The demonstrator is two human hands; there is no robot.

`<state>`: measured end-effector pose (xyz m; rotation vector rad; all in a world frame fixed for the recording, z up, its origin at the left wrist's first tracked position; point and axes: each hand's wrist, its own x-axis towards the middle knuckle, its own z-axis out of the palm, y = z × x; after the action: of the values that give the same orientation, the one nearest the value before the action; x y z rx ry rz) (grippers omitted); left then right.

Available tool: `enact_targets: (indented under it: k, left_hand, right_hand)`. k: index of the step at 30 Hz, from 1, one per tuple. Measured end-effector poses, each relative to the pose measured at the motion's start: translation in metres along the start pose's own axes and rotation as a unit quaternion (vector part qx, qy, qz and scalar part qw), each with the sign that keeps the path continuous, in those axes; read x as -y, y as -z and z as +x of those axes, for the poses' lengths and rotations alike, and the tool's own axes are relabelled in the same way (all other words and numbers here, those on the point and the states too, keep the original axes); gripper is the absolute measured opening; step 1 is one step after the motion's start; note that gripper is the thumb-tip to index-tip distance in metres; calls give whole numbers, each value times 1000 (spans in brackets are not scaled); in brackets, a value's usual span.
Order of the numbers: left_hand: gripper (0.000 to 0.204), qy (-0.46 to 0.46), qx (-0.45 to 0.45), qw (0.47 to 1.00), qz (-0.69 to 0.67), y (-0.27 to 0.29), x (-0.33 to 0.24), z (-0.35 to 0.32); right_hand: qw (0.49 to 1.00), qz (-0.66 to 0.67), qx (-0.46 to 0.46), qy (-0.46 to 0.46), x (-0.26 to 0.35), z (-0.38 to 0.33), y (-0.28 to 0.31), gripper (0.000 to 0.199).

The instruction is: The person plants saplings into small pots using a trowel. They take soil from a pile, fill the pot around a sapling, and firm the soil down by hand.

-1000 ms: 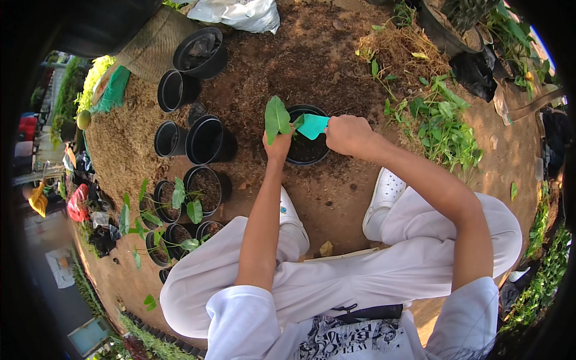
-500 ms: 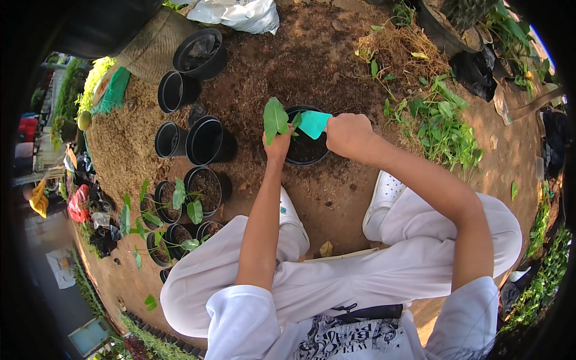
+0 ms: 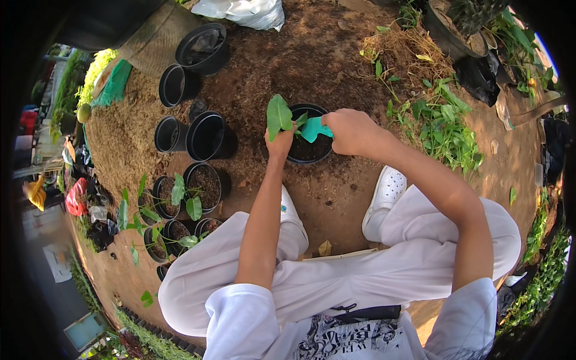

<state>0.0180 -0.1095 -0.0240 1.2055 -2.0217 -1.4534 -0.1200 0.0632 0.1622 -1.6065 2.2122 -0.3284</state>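
The left hand (image 3: pixel 281 143) pinched the stem of a broad-leaved seedling (image 3: pixel 278 116), holding it upright at the nine o'clock rim of a black plastic pot (image 3: pixel 308 152). The right hand (image 3: pixel 351 131) was closed around the handle of a teal hand trowel (image 3: pixel 314 128), whose blade tipped into the pot from the three o'clock side. The pot stood on bare brown soil (image 3: pixel 312 60) in front of the crouching person, just beyond a pair of white shoes (image 3: pixel 386 191), and dark potting mix showed inside it. Both forearms reached up from the lower edge over white trousers (image 3: pixel 336 276).

At nine o'clock from the pot, well apart, two empty black pots (image 3: pixel 191 135) sat touching each other. Two more empty pots (image 3: pixel 193 66) lay toward eleven o'clock, near a heap of coarse brown fibre (image 3: pixel 126 138). Toward eight o'clock, a cluster of already planted pots (image 3: pixel 180 207) carried similar green seedlings. A white plastic sack (image 3: pixel 243 11) rested at twelve o'clock by the upper edge. At two o'clock lay dry straw-coloured roots (image 3: pixel 402 54), and at three o'clock a loose pile of uprooted green plants (image 3: pixel 447 129) spread over the soil.
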Motion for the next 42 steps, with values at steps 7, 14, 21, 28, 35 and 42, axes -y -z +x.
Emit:
enact_targets:
  k: [7, 14, 21, 28, 35, 42]
  left_hand:
    - [17, -17, -10, 1000, 6, -4, -3, -3]
    - [18, -34, -15, 999, 23, -7, 4, 4]
    - [21, -110, -63, 992, 26, -6, 8, 2]
    - [27, -54, -60, 989, 127, 3, -21, -9]
    - [20, -92, -78, 989, 87, -3, -13, -5]
    - [18, -94, -75, 989, 90, 2, -15, -7]
  right_hand:
    - [989, 50, 30, 134, -10, 9, -18, 28]
    - [970, 28, -58, 234, -39, 13, -52, 25]
    - [971, 18, -101, 216, -40, 11, -52, 23]
    - [975, -59, -171, 126, -2, 15, -22, 17]
    - [979, 3, -132, 156, -10, 15, -73, 17]
    - [976, 191, -55, 93, 4, 13, -57, 16]
